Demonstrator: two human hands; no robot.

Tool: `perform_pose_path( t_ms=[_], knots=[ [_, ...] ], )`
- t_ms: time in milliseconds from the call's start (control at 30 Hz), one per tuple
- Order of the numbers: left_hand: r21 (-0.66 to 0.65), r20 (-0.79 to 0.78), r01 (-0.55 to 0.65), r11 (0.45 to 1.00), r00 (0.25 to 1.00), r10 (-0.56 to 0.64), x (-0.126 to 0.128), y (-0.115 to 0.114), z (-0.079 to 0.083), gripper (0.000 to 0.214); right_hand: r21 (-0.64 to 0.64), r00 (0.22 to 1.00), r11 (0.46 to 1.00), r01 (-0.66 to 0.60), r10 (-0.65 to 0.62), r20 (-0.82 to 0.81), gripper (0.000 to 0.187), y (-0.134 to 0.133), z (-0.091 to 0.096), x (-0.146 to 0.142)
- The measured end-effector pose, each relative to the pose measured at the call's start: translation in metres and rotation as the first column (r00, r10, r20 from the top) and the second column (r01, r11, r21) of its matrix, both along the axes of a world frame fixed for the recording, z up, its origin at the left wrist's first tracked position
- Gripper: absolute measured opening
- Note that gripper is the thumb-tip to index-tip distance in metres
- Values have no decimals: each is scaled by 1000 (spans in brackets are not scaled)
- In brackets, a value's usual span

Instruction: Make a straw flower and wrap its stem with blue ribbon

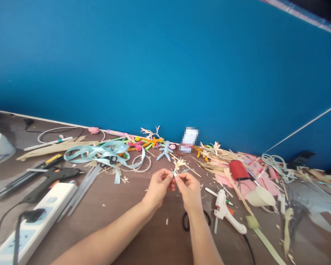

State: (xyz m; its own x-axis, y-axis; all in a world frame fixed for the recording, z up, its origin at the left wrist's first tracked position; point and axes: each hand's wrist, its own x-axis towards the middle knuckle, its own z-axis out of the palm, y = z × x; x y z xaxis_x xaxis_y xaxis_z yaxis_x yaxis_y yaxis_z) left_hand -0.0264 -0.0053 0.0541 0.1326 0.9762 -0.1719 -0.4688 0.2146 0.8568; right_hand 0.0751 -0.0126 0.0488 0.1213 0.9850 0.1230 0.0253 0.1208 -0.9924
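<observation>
My left hand (159,185) and my right hand (189,188) meet over the middle of the table, fingertips pinched together. Between them they hold a small flower of pale, dried, husk-like strips (179,163), its frayed petals pointing away from me. A narrow light blue ribbon (174,173) shows at its base, between both thumbs. How far it is wrapped is hidden by the fingers. Under my right wrist lie black loops (185,221), which look like scissor handles. A white glue gun (226,211) rests just right of that wrist.
A white power strip (48,213), a black glue gun (53,182) and a utility knife (30,176) lie at left. Blue ribbon (85,154) and fuzzy coloured stems (151,141) spread along the blue wall (165,73). At right are a red spool (238,170), a cup (261,197) and husk strips.
</observation>
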Motion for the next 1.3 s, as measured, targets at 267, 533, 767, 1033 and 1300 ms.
perform_pose_path(
  t_ms=[267, 533, 767, 1033, 1300],
  knots=[
    [3, -5, -47, 999, 999, 47, 1, -1, -1, 23, 35, 984, 999, 37, -42, 173, 13, -1, -5, 0],
    [105, -112, -77, 991, 990, 89, 3, 0, -8, 9, 0, 960, 988, 154, -149, 235, 23, 0, -10, -6],
    [218, -244, -38, 975, 965, 92, 1, 0, -17, 13, 37, 912, 973, 229, -227, 342, 21, -3, -2, -7],
    [144, -198, 36, 989, 980, -6, 0, -1, -10, 18, 65, 879, 964, 259, -262, 399, 20, -2, 1, -2],
    [-61, 142, 298, 953, 947, -287, -14, 8, 3, 26, 68, 980, 993, 92, -103, 173, 16, 1, -3, 8]
  ],
)
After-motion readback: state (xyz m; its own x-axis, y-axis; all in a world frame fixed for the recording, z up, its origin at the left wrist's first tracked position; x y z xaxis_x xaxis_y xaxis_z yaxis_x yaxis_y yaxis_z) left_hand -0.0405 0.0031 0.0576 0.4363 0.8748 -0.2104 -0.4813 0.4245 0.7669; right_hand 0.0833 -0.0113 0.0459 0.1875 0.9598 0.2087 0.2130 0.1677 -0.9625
